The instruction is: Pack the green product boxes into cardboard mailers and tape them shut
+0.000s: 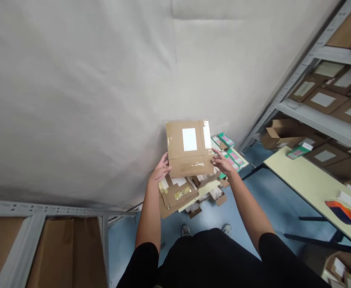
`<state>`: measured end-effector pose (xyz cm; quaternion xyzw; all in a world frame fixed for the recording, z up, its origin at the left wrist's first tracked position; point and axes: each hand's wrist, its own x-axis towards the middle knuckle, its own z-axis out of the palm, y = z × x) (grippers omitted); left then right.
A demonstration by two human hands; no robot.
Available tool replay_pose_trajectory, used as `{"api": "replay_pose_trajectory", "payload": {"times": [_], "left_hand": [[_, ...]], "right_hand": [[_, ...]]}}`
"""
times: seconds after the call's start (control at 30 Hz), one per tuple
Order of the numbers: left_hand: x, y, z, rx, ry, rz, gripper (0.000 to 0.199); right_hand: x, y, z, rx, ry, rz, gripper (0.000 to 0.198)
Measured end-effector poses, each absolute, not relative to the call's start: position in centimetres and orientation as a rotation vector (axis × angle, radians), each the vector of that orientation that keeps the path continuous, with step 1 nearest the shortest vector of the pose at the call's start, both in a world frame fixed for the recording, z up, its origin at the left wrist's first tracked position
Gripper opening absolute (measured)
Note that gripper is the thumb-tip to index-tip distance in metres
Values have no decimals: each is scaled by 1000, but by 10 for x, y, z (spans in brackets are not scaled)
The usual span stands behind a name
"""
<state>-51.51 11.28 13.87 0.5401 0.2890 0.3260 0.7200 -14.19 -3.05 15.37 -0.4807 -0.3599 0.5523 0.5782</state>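
Note:
I hold a flat brown cardboard box (pixel 189 149) with a white label and clear tape out in front of me, above the floor. My left hand (pixel 161 170) grips its lower left edge. My right hand (pixel 221 161) holds its right side, fingers on the edge. Below the box lies a pile of opened cardboard boxes and flaps (pixel 181 194) on the blue floor. Green and pink small packs (pixel 231 154) lie just beyond the pile.
A white wall (pixel 103 92) fills the view ahead. Grey metal shelving (pixel 319 112) with labelled brown boxes stands at right. A pale yellow table (pixel 310 184) with an orange and dark object (pixel 341 212) is at right. Another shelf with boxes (pixel 43 244) is at lower left.

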Motion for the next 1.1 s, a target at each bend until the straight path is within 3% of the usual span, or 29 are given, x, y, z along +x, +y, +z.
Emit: {"api": "replay_pose_trajectory", "payload": {"times": [0.3, 0.6, 0.83, 1.1], "left_hand": [[-291, 85, 176, 1136, 461, 501, 113], [-17, 30, 174, 1283, 230, 88, 117], [172, -38, 163, 1318, 28, -212, 114], [302, -43, 142, 1249, -71, -444, 114]], "right_hand": [[56, -117, 168, -1048, -730, 1204, 85], [232, -307, 180, -1206, -574, 924, 84], [302, -445, 171, -1301, -357, 660, 84], [345, -465, 151, -1367, -116, 477, 86]]}}
